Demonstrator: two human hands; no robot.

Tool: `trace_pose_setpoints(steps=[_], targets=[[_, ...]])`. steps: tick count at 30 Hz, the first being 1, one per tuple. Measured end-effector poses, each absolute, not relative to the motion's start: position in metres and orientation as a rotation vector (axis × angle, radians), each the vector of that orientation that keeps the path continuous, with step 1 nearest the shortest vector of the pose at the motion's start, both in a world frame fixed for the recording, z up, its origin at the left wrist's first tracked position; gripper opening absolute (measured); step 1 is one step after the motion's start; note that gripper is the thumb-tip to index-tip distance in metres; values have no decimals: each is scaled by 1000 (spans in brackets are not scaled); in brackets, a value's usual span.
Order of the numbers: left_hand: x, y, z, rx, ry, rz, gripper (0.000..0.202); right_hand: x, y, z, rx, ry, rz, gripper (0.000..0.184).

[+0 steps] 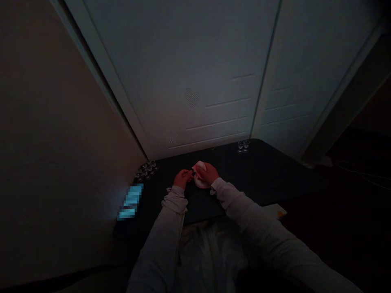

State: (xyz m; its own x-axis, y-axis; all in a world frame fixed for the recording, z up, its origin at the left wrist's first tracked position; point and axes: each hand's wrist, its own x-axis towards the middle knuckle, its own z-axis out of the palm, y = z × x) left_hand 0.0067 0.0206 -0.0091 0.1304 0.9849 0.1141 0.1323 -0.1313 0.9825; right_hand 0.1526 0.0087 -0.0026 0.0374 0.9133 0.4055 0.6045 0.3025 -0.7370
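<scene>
My left hand (183, 178) is closed, its fingers pinching a small clear glass (193, 173) that is mostly hidden between my two hands. Against that glass, my right hand (209, 173) grips a pale pinkish cloth (200, 182), with part of it hanging below the fingers. Both hands are over the middle of the dark table (244, 179). To the left stands a cluster of several small stemmed glasses (147, 169). Two more stemmed glasses (243, 147) stand side by side near the table's back edge on the right. Dim light hides fine detail.
A lit, blurred-out screen (131, 202) is at the table's left end, beside the wall (76, 162). White panels with heart patterns (192, 98) rise behind the table. Something pale and flat (275, 210) shows at the front edge by my right forearm.
</scene>
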Motion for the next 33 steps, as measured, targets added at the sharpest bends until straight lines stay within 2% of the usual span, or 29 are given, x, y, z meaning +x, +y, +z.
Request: trace_pose_setpoints(steps=[14, 25, 33], targets=[[8, 18, -6, 1448, 1176, 1140, 33, 153, 10, -1, -1379, -1736, 360, 34], [7, 19, -6, 1439, 1175, 1142, 33, 153, 9, -1, -1404, -1683, 455, 31], [7, 20, -8, 1440, 1169, 1150, 33, 152, 11, -7, -1408, -1660, 435, 38]])
